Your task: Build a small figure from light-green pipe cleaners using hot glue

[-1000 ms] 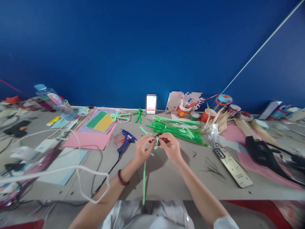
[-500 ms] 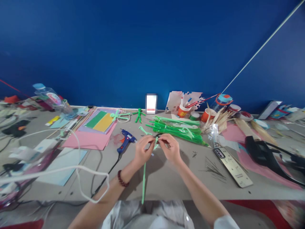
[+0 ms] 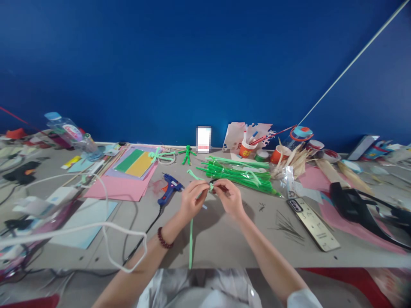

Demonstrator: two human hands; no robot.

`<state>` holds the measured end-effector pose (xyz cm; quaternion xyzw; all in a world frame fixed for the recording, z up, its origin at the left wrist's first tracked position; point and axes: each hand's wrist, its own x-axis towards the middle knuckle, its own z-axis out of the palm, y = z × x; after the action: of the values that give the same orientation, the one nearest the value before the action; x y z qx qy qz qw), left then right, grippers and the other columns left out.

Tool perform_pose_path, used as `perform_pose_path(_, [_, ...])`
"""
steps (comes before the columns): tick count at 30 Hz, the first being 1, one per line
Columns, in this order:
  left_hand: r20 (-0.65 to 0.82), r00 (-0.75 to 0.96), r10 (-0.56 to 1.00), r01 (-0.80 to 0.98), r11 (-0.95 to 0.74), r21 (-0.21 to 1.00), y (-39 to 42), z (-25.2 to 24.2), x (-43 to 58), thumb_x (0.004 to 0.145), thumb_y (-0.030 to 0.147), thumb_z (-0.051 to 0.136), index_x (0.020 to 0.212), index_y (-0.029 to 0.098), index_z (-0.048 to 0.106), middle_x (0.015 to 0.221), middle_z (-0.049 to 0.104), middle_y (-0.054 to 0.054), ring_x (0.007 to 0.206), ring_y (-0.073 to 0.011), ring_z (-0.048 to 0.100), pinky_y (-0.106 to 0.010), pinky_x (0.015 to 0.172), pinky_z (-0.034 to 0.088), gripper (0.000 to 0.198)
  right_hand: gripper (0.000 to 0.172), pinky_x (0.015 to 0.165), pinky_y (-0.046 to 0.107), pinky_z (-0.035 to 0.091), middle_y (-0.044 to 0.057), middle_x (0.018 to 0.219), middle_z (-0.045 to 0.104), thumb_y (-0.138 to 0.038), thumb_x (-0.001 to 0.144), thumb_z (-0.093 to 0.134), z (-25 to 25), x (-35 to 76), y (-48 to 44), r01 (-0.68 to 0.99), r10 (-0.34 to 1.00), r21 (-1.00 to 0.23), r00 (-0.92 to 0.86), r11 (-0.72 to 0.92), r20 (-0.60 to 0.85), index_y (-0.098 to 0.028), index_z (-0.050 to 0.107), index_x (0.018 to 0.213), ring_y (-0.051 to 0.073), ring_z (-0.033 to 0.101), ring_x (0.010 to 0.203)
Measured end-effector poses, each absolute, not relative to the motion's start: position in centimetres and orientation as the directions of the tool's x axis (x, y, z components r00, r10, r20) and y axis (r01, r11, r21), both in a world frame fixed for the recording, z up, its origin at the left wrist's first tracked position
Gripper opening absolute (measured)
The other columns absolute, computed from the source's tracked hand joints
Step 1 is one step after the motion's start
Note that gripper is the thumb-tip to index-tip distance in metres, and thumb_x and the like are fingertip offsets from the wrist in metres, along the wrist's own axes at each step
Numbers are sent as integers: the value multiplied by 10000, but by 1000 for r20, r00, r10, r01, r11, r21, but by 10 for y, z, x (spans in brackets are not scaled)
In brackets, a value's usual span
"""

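Over the middle of the table, my left hand (image 3: pixel 193 199) and my right hand (image 3: pixel 229 197) are closed in pinches, fingertips almost meeting. Between them is a small twisted piece of pale green pipe cleaner (image 3: pixel 211 187), gripped from both sides. A long pale green tail (image 3: pixel 191 244) hangs below my left hand toward the table's front edge. My fingers hide part of the twist. Just beyond my left hand lies a short bent green pipe cleaner (image 3: pixel 192 174). A dark green pipe-cleaner figure (image 3: pixel 187 155) stands against the wall.
A blue glue gun (image 3: pixel 169 189) with its cord lies left of my hands. Behind my right hand is a bundle of green pipe cleaners (image 3: pixel 237 174). A phone (image 3: pixel 313 224) and thin dark wires (image 3: pixel 289 226) lie to the right. A white cable (image 3: pixel 128 231) loops at the left.
The hanging green tail has swung slightly left. Both hands keep their pinch on the twisted piece, with only small finger shifts.
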<state>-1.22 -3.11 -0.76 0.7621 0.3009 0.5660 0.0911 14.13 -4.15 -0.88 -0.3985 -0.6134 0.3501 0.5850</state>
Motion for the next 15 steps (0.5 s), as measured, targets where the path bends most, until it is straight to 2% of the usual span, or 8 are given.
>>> perform_pose_path(4, [797, 196, 572, 324, -805, 498, -33, -5, -12, 816, 55, 515, 908, 179, 593, 995, 652, -91, 916, -156, 618, -291, 800, 511, 173, 58, 621, 257, 514, 35, 840, 588, -225, 818, 557, -8, 142, -42, 92, 892, -887, -8, 452, 453, -205, 612, 822, 130, 589, 670])
perform_pose_path(12, [743, 231, 628, 314, -771, 555, -31, -10, -12, 842, 128, 524, 916, 175, 608, 945, 680, -96, 896, -170, 640, -299, 783, 518, 121, 66, 610, 266, 515, 36, 860, 562, -232, 837, 538, -8, 143, -40, 17, 889, -889, -12, 457, 457, -214, 602, 837, 128, 583, 660])
perform_pose_path(15, [735, 213, 644, 309, -758, 575, -33, -8, -12, 827, 183, 566, 883, 176, 617, 909, 686, -91, 865, -177, 648, -302, 760, 524, 76, 70, 625, 265, 510, 37, 850, 572, -234, 836, 535, -6, 143, -40, 63, 881, -879, -31, 473, 472, -214, 602, 832, 140, 585, 699])
